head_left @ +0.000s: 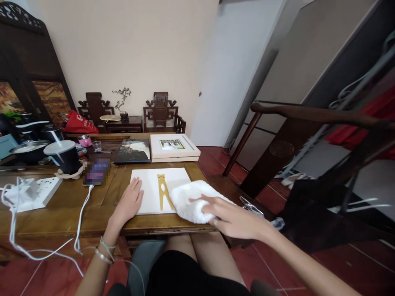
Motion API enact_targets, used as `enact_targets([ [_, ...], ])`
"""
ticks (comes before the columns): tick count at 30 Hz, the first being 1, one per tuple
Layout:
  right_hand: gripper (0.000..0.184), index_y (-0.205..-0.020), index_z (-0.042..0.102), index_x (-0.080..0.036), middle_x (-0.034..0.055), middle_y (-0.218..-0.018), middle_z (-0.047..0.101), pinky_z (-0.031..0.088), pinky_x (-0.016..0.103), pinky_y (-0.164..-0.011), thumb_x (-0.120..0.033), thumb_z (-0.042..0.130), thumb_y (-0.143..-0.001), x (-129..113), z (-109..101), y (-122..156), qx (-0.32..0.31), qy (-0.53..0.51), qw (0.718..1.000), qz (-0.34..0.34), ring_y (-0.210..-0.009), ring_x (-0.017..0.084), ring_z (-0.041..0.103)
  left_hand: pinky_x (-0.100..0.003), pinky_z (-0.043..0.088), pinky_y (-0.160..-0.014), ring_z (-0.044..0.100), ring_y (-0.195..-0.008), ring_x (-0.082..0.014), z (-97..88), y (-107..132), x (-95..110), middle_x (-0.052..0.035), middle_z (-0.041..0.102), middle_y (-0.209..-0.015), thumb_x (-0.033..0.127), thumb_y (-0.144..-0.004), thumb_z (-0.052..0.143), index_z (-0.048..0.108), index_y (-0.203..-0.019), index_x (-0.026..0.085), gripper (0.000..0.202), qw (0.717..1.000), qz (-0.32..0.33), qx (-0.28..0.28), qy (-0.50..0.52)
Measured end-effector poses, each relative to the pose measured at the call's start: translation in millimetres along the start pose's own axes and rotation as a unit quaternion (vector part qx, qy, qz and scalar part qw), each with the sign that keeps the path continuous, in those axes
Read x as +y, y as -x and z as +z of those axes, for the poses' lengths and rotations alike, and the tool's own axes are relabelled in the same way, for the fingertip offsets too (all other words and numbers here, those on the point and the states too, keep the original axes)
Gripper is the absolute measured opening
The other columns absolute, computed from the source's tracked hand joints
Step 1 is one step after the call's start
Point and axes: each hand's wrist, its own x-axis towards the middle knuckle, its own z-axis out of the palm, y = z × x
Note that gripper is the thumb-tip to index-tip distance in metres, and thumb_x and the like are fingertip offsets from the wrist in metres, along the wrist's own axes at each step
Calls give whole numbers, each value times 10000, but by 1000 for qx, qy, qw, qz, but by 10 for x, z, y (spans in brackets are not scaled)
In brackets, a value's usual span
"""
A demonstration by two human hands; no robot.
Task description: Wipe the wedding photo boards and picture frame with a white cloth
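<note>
A white canvas with a yellow cat-like figure lies flat on the wooden table in front of me. My left hand rests flat on the canvas's left edge, fingers stretched out. My right hand presses on a white fluffy cloth that lies over the canvas's right lower corner, fingers spread over it.
Behind the canvas lie a dark picture and a stacked white picture frame. To the left are a phone on a white cable, a power strip, a black cup and pots. A dark wooden chair stands at the right.
</note>
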Motion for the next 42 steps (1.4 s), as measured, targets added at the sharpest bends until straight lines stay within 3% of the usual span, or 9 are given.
enact_targets([
  [4, 239, -883, 629, -183, 112, -1050, 636, 423, 373, -915, -108, 424, -785, 61, -60, -48, -26, -21, 999, 23, -1074, 261, 547, -440, 215, -1169, 224, -1429, -242, 12, 2, -11, -169, 317, -1513, 357, -944, 268, 401, -1381, 53, 549, 1000, 8, 8, -2],
  [11, 310, -1074, 611, -109, 154, -1073, 637, 400, 405, -943, -118, 410, -838, 379, 123, -1019, 65, 50, 996, 30, -1085, 273, 553, -449, 236, -1163, 251, -1420, -247, 7, 18, -9, -176, 341, -1499, 338, -947, 292, 425, -1365, 56, 521, 1000, 17, 24, 0],
  [15, 321, -1096, 602, -75, 218, -1274, 558, 259, 554, -1049, -92, 413, -837, 380, 272, -1265, 87, 93, 992, -4, -1304, 331, 391, -458, 243, -1161, 259, -1417, -249, -11, 19, 4, -176, 345, -1497, 333, -947, 295, 424, -1366, 58, 518, 1000, 19, 22, 0],
  [22, 287, -1007, 645, -98, 220, -1434, 416, 169, 592, -1111, -84, 448, -798, -73, 288, -495, 38, 76, 995, -57, -1405, 324, 227, -423, 214, -1175, 241, -1423, -245, -35, 17, 44, -193, 335, -1498, 331, -947, 299, 417, -1370, 17, 540, 1000, 9, 10, 0],
  [25, 263, -925, 656, -145, 169, -1398, 481, 245, 511, -1116, -69, 459, -769, -297, 120, -133, -12, 29, 998, -60, -1396, 284, 268, -422, 205, -1177, 234, -1425, -241, -30, 13, 47, -186, 326, -1504, 333, -946, 285, 411, -1375, 25, 543, 1000, 9, 8, -3],
  [28, 257, -913, 648, -161, 157, -1341, 538, 339, 446, -1069, -68, 454, -772, -351, 11, -47, -31, 7, 999, -44, -1361, 270, 342, -444, 209, -1172, 224, -1427, -252, -16, 9, 36, -194, 310, -1508, 337, -947, 273, 396, -1379, 10, 556, 1000, 11, 3, -5],
  [31, 285, -1013, 630, -137, 182, -1304, 552, 371, 438, -1033, -87, 424, -823, -230, 54, -294, 3, 16, 999, -30, -1331, 278, 384, -460, 222, -1166, 233, -1424, -254, -1, 8, 20, -191, 316, -1506, 339, -949, 277, 400, -1379, 25, 546, 1000, 14, 10, 0],
  [38, 351, -1177, 580, -62, 247, -1373, 468, 253, 621, -1049, -127, 439, -863, 51, 338, -1310, 75, 104, 992, -21, -1370, 366, 285, -464, 228, -1165, 238, -1424, -253, 0, 11, 4, -185, 326, -1502, 343, -950, 288, 405, -1380, 44, 537, 1000, 18, 14, 5],
  [42, 343, -1148, 621, -73, 236, -1456, 372, 227, 657, -1048, -155, 471, -850, -53, 416, -1325, 67, 148, 985, -50, -1377, 410, 242, -469, 239, -1159, 258, -1417, -250, 14, 4, -11, -168, 343, -1499, 339, -948, 301, 413, -1380, 81, 515, 999, 24, 25, 11],
])
